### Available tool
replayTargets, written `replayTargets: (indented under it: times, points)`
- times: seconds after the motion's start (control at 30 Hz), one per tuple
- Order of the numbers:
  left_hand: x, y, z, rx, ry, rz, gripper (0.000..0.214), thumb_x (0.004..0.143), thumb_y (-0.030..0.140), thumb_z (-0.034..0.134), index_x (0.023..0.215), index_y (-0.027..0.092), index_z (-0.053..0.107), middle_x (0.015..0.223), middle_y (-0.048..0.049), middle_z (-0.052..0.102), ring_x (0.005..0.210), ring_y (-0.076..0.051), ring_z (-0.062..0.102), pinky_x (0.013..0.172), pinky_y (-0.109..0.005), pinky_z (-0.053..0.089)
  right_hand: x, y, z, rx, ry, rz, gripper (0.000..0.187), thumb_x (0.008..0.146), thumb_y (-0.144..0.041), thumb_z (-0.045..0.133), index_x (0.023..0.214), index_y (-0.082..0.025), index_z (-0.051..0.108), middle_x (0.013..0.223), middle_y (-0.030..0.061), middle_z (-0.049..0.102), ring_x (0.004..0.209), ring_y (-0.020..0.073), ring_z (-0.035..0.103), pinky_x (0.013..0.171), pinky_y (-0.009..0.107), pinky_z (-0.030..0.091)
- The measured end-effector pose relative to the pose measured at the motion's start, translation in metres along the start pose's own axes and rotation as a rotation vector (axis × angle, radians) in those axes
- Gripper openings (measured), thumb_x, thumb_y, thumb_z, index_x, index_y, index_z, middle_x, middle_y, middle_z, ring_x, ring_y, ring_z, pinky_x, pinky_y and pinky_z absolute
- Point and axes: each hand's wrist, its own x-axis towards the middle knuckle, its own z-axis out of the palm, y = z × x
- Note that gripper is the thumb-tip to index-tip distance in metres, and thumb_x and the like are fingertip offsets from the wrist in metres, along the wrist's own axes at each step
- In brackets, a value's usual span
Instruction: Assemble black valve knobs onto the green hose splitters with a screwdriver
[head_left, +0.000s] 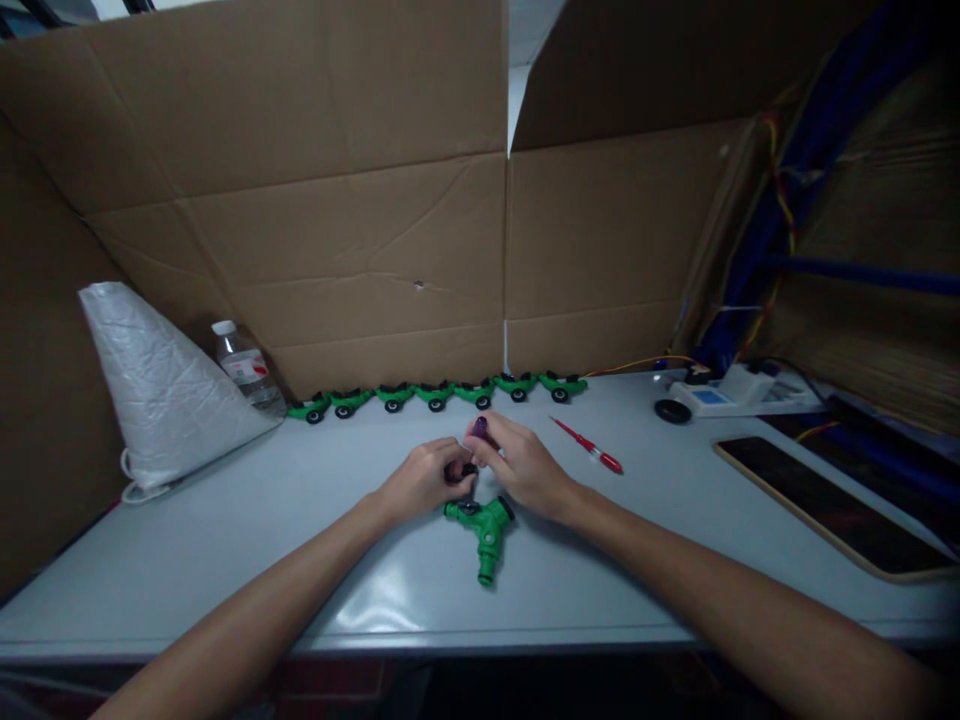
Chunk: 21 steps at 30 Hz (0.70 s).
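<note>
My right hand (525,465) is closed round a purple-handled screwdriver (481,429), whose shaft I cannot make out. Fingertips of my left hand (424,480) are pinched on a small black part (469,469), mostly hidden by the fingers. The two hands meet over the middle of the table. Just in front of them lies a green Y-shaped hose splitter (489,537) with a black lever and a black-ringed collar, one branch pointing towards me. To the right of my right hand rests a slim red screwdriver (589,446) with a partly clear handle.
Several green splitters (436,397) stand in a row along the cardboard wall (360,250). A silvery bag (165,390) and a water bottle (246,368) are at left. On the right are a black ring (672,411), a power strip (724,392) and a phone (825,505).
</note>
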Motion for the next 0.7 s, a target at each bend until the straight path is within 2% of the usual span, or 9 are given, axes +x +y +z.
replayTargets:
  times: [0.13, 0.27, 0.37, 0.7]
  points:
    - [-0.0008, -0.0017, 0.0009, -0.003, 0.009, 0.004, 0.005, 0.086, 0.016, 0.067, 0.084, 0.018, 0.063, 0.073, 0.0034, 0.054, 0.065, -0.011, 0.048, 0.062, -0.023, 0.038, -0.0017, 0.0016, 0.0041, 0.003, 0.05, 0.004, 0.014, 0.108, -0.033, 0.053, 0.099, -0.023, 0.057, 0.088, 0.0036, 0.061, 0.082, 0.0218, 0.062, 0.08, 0.035, 0.049]
    - [-0.0009, -0.0031, 0.0023, 0.001, 0.006, 0.009, 0.006, 0.085, 0.015, 0.068, 0.084, 0.017, 0.063, 0.073, 0.004, 0.054, 0.064, -0.011, 0.048, 0.062, -0.022, 0.039, -0.0033, 0.0033, 0.0064, -0.005, 0.014, -0.015, 0.013, 0.109, -0.032, 0.052, 0.1, -0.023, 0.057, 0.089, 0.0034, 0.061, 0.082, 0.0212, 0.062, 0.078, 0.034, 0.049]
    - [-0.0005, -0.0025, 0.0021, 0.01, 0.016, 0.032, 0.005, 0.086, 0.015, 0.068, 0.085, 0.017, 0.063, 0.073, 0.0042, 0.054, 0.065, -0.011, 0.049, 0.062, -0.022, 0.039, -0.0035, 0.0039, 0.0056, -0.01, 0.053, -0.039, 0.013, 0.108, -0.03, 0.052, 0.101, -0.022, 0.057, 0.09, 0.0039, 0.061, 0.082, 0.0214, 0.062, 0.079, 0.034, 0.049]
    - [-0.0014, -0.0046, 0.0026, 0.07, 0.046, 0.068, 0.005, 0.089, 0.017, 0.068, 0.088, 0.018, 0.063, 0.075, 0.003, 0.056, 0.067, -0.012, 0.051, 0.064, -0.022, 0.04, -0.0003, -0.0003, 0.0009, -0.006, 0.016, -0.025, 0.015, 0.109, -0.031, 0.052, 0.098, -0.023, 0.058, 0.087, 0.0029, 0.062, 0.081, 0.0208, 0.061, 0.078, 0.033, 0.049]
